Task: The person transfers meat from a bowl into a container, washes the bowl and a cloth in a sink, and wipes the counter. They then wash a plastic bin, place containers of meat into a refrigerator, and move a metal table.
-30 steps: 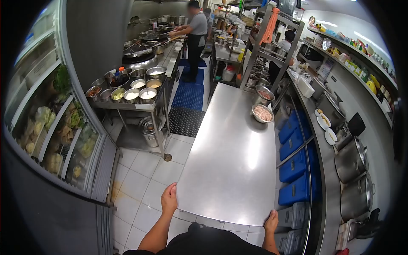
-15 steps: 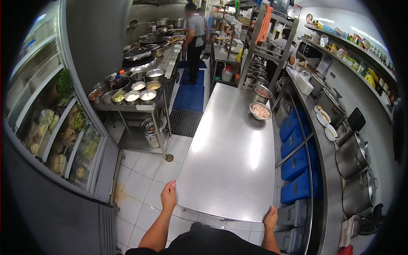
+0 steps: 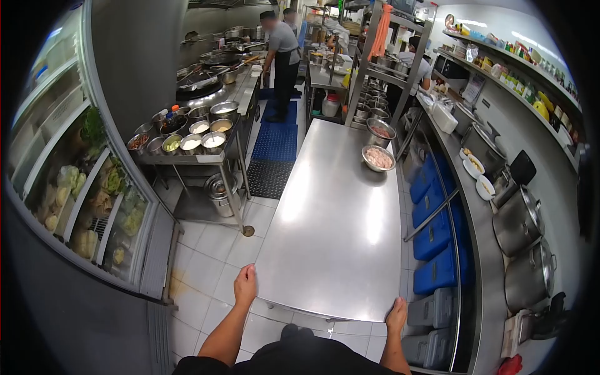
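A long steel table (image 3: 331, 231) stretches away in front of me. My left hand (image 3: 245, 285) is closed at its near left corner, fingers curled against the edge. At the near right corner my right hand (image 3: 396, 315) is closed on the edge in the same way. Both hands' fingertips are partly hidden. Toward the table's far right end sit a bowl of pale pink meat (image 3: 378, 158) and, behind it, a metal bowl of darker meat (image 3: 380, 129).
A glass-door fridge (image 3: 94, 187) stands at left, beside a side table of pans (image 3: 187, 156). One person (image 3: 284, 56) stands by the stove; others are farther back. Blue bins (image 3: 434, 269) and a counter with large pots (image 3: 528, 275) line the right.
The view has shifted slightly. The person by the stove now leans toward it. My hands are still at the table's near corners.
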`<state>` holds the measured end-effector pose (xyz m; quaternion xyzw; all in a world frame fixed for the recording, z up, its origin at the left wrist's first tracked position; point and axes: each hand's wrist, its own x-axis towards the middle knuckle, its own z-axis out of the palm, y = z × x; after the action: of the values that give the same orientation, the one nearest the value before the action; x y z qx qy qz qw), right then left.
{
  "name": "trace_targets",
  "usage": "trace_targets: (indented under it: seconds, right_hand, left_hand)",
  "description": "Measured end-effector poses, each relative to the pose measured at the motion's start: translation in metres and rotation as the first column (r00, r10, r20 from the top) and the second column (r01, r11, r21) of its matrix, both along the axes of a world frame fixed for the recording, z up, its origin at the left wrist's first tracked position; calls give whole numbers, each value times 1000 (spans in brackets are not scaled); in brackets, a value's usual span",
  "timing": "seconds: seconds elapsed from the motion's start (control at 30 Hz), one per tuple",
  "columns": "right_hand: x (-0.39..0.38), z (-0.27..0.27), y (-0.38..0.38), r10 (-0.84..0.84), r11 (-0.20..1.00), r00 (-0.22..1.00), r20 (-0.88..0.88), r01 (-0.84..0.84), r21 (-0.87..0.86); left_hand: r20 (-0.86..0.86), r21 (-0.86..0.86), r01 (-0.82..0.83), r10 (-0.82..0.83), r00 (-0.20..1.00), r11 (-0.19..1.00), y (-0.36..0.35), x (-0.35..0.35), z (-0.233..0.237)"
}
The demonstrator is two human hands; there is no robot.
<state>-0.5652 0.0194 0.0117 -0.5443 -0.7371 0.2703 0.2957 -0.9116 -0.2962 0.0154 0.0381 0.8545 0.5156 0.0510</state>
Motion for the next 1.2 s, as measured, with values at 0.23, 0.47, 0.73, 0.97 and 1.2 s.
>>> trace_targets:
  seconds: [0.23,0.47,0.73,0.97,1.2]
  right_hand:
    - [3,-1,-2,-12,999,1000,-10,11,-47]
    - [-1,1,0,-5,997,1000,-4,5,-78]
    - [0,4,-1,3,998,999,47,0,-56]
    - [0,2,1,6,1000,998,55,-5,-15]
    - [0,4,2,-14,997,992,125,23,-70]
  left_hand:
    - [76,-64,-10,15,997,998,2,-1,14]
    - [45,11,13,-14,999,1000,-2,-5,-5]
    - [71,14,16,-17,997,1000,-1,-2,3]
    - [57,70,4,-8,998,998,-2,-7,-9]
    - [27,50,15,-16,999,999,1,-7,-2]
